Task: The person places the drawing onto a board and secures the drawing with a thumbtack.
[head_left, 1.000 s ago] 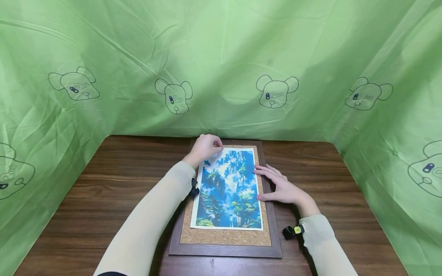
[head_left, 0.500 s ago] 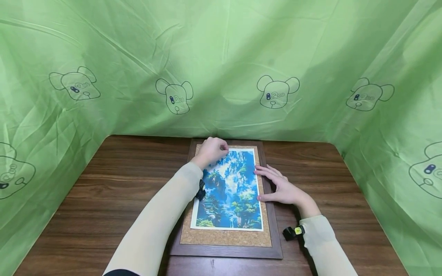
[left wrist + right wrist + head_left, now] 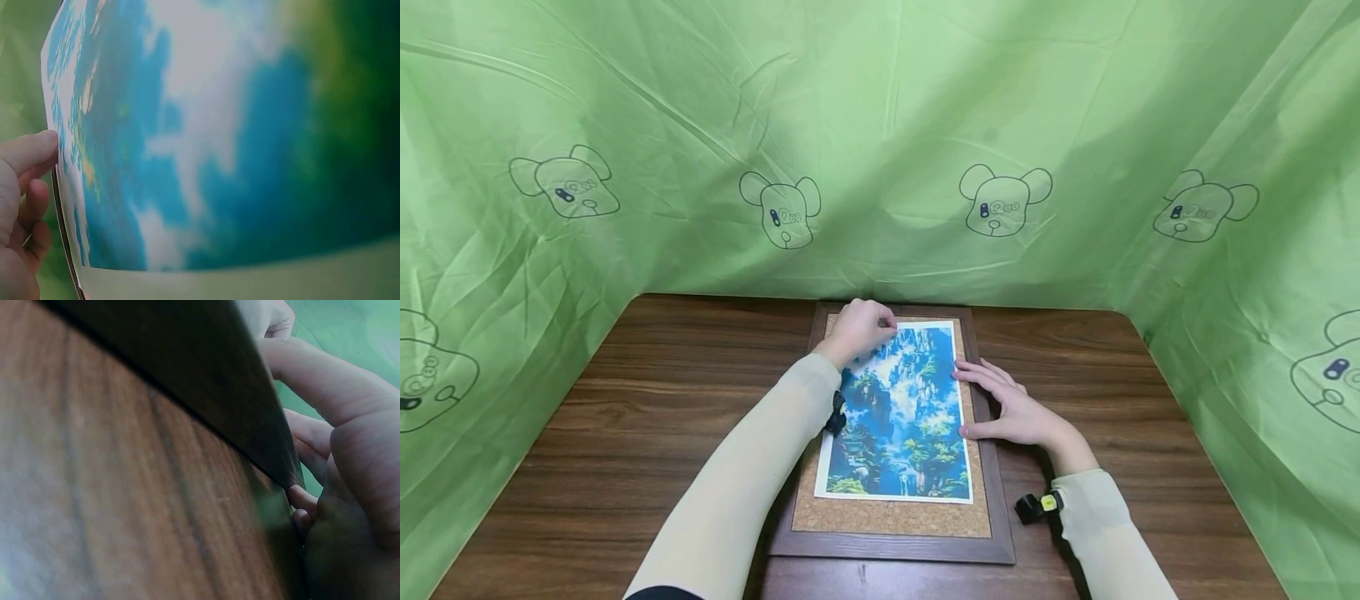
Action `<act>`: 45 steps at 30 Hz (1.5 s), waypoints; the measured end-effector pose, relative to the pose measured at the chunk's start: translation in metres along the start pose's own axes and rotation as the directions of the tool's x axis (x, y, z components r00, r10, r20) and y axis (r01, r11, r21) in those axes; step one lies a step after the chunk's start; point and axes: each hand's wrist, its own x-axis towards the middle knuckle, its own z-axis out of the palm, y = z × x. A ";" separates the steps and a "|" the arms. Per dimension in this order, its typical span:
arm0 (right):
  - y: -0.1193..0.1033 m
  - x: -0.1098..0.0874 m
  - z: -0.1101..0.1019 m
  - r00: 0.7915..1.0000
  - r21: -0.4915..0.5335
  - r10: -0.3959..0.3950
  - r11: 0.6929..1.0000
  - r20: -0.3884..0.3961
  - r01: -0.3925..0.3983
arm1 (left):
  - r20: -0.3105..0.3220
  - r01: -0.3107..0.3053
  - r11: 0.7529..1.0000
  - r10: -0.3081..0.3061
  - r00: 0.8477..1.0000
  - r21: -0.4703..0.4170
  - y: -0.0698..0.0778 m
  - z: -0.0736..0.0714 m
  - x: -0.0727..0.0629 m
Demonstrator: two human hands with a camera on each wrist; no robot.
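Observation:
A printed landscape picture (image 3: 898, 408), blue and green with a white border, lies on a cork board (image 3: 891, 515) with a dark wooden frame (image 3: 887, 547). At its upper left edge, my left hand (image 3: 857, 329) pinches the paper between thumb and fingertips. The left wrist view has the thumb (image 3: 34, 150) at the paper's edge and the other fingers curled beyond it. My right hand (image 3: 1015, 412) rests over the frame's right side, its spread fingertips and thumb touching the picture's right edge. Close up, the right hand (image 3: 362, 444) stands beside the raised frame edge (image 3: 206, 369).
The board stands on a brown wood-grain table (image 3: 662, 417), near its far edge. A green cloth (image 3: 880, 150) printed with mouse-like heads hangs behind and at both sides. Black wrist cameras are worn on both wrists, the right one (image 3: 1033, 507) close to the tabletop.
My left hand has slid a little to the right along the picture's top edge, then stayed there. The right hand and the board keep their places.

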 end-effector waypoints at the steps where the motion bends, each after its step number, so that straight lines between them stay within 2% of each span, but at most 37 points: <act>1: 0.000 0.000 0.000 1.000 0.001 -0.001 1.000 0.000 0.001 | 0.004 -0.002 1.000 0.002 1.000 0.006 0.000 0.000 0.000; 8: 0.000 -0.001 0.000 1.000 0.007 0.002 1.000 0.001 -0.002 | 0.042 -0.050 0.996 0.046 0.998 0.076 0.001 -0.001 0.002; 12: 0.001 -0.001 0.002 1.000 0.012 0.001 1.000 0.003 -0.001 | 0.092 -0.051 0.993 0.041 0.995 0.106 0.003 -0.004 0.000; 19: 0.000 0.000 0.003 1.000 0.014 -0.008 1.000 0.004 0.007 | 0.145 -0.063 0.994 0.050 0.988 0.085 -0.001 -0.009 -0.005; 25: 0.001 -0.001 0.002 1.000 0.007 0.002 1.000 0.007 -0.002 | 0.205 -0.044 0.999 0.037 0.978 0.028 -0.004 -0.015 -0.009; 30: 0.000 -0.001 0.001 1.000 -0.002 0.010 1.000 0.009 -0.010 | 0.248 -0.033 0.997 0.015 0.969 0.069 -0.006 -0.020 -0.010; 34: -0.002 -0.001 -0.002 0.999 -0.031 0.023 0.999 0.022 -0.022 | 0.282 -0.082 0.989 0.045 0.959 0.123 -0.008 -0.021 -0.011; 37: -0.005 -0.002 -0.005 0.998 -0.064 0.033 0.997 0.046 -0.030 | 0.271 -0.125 0.984 0.087 0.959 0.126 -0.010 -0.024 -0.014; 40: -0.009 -0.004 -0.013 0.997 -0.083 0.025 0.996 0.070 -0.019 | 0.224 -0.171 0.980 0.145 0.964 0.103 -0.011 -0.032 -0.016; 42: -0.012 -0.006 -0.022 0.998 -0.103 0.011 0.995 0.069 -0.004 | 0.186 -0.208 0.971 0.184 0.965 0.120 -0.011 -0.043 -0.019; 45: -0.012 -0.012 -0.040 0.998 -0.164 -0.014 0.986 0.055 0.022 | 0.146 -0.270 0.943 0.244 0.959 0.195 -0.015 -0.065 -0.030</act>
